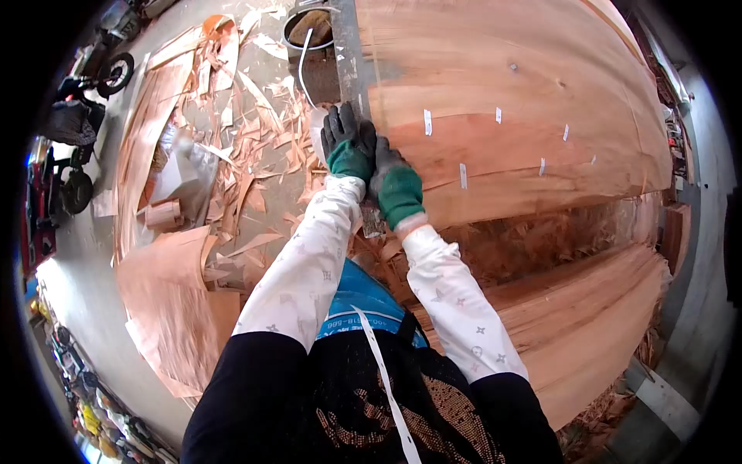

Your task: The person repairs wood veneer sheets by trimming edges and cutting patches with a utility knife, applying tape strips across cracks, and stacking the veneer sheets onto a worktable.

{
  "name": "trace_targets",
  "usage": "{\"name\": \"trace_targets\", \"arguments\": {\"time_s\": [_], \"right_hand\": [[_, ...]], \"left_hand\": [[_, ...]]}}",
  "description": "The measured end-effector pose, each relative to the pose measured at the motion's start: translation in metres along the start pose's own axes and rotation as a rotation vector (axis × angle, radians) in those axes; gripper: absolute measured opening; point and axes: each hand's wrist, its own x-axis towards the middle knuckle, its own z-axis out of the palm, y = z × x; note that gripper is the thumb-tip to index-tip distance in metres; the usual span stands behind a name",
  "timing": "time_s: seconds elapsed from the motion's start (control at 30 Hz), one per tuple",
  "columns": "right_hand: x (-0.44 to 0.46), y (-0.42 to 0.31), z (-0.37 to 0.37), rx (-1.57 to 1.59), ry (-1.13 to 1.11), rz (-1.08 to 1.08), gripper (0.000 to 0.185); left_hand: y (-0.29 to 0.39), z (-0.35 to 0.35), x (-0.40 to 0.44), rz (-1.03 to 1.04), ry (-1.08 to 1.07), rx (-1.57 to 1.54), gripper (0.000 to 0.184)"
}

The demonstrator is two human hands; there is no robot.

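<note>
My left hand (349,145), in a dark grey and green glove, lies on the narrow board edge (352,66), its fingers pointing away from me beside a roll of white tape (318,135). Close against it on the right is my right hand (396,182), gloved alike, at the left edge of the wood veneer sheet (510,93); its fingertips are partly hidden. Short white tape pieces (427,122) stick to the veneer in two rows. Whether either hand grips something small cannot be made out.
Broken veneer scraps (255,131) cover the floor at left, near a plastic bag (182,174). A round container (309,29) stands at the top. More veneer sheets (572,301) lie at lower right. Motorbikes (77,116) are parked at far left.
</note>
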Motion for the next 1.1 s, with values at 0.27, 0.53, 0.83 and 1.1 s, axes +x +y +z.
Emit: {"name": "trace_targets", "arguments": {"time_s": [0.27, 0.53, 0.83, 1.1], "right_hand": [[-0.056, -0.003, -0.016, -0.008, -0.195, 0.143, 0.065], [-0.099, -0.007, -0.023, 0.067, -0.283, 0.252, 0.060], [-0.154, 0.015, -0.016, 0.257, -0.139, 0.185, 0.057], [-0.210, 0.075, -0.078, 1.212, 0.058, 0.444, 0.046]], "left_hand": [[0.017, -0.031, -0.006, 0.019, -0.010, 0.066, 0.058], [0.032, -0.040, -0.054, 0.068, -0.129, 0.139, 0.050], [0.028, -0.053, -0.049, 0.053, -0.235, 0.148, 0.048], [-0.140, -0.166, -0.076, -0.090, -0.337, 0.289, 0.062]]}}
